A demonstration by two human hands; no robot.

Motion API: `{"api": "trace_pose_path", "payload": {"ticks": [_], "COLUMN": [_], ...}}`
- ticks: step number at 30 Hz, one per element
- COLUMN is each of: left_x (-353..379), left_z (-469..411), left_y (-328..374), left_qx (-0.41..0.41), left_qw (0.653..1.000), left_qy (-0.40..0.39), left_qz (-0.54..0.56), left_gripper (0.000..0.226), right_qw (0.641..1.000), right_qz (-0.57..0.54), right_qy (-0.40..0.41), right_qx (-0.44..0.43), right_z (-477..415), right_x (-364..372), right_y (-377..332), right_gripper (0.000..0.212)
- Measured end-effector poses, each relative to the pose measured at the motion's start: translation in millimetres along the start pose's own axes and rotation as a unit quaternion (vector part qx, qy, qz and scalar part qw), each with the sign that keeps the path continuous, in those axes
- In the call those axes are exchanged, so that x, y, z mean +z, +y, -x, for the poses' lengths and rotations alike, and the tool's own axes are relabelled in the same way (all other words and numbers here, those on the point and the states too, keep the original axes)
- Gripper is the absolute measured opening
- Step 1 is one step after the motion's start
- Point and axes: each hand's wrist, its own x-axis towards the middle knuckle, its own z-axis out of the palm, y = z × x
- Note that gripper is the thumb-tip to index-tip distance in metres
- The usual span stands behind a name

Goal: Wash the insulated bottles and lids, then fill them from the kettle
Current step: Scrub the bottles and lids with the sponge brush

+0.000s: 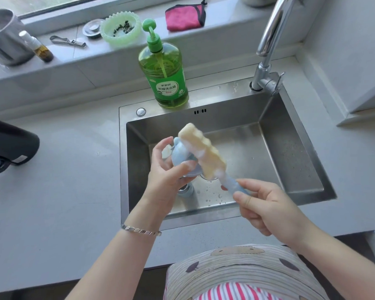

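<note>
Grey counter, steel sink (pixel 290 135) mid-frame. Left hand (pixel 167 169) grips blue lid (pixel 180 152) over the basin, likely so suds drip inside. Right hand (pixel 266 204) pinches sponge brush (pixel 201 148) by its handle, head against lid. Bottle (pixel 187 191) sits in basin beneath; kettle (pixel 9 146) far left.

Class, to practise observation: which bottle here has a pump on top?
The green soap bottle behind the sink. The small amber bottle on the sill has a spray cap; the blue bottle in the sink has none.
</note>
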Motion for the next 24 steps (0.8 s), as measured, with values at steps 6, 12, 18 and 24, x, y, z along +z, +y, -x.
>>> {"api": "trace_pose_path", "payload": {"ticks": [6, 12, 18, 24], "left_x": [-3.1, 9.4, 6.9, 8.0], "left_z": [13.1, 27.4, 26.2, 27.5], "left_y": [-3.5, 0.2, 2.6, 6.7], "left_qx": [0.042, 0.091, 0.125, 0.193], "left_qw": [0.983, 0.960, 0.920, 0.822], "left_qy": [0.011, -0.061, -0.060, -0.034], "left_qz": [-0.178, -0.259, -0.367, -0.534], "left_gripper": [0.090, 0.069, 0.060, 0.051], "right_qw": [0.992, 0.996, 0.996, 0.994], "right_qz": [-0.046, -0.072, -0.076, -0.099], "right_qy": [0.118, 0.041, 0.013, 0.013], "right_qx": [0.011, -0.039, -0.036, -0.035], "right_z": [-17.0, -21.3, -22.4, -23.6], "right_x": [-10.2, 4.7, 1.7, 7.8], "right_y": [11.7, 11.7, 17.9, 22.7], "right_gripper": [0.019, 0.017, 0.043, 0.023]}}
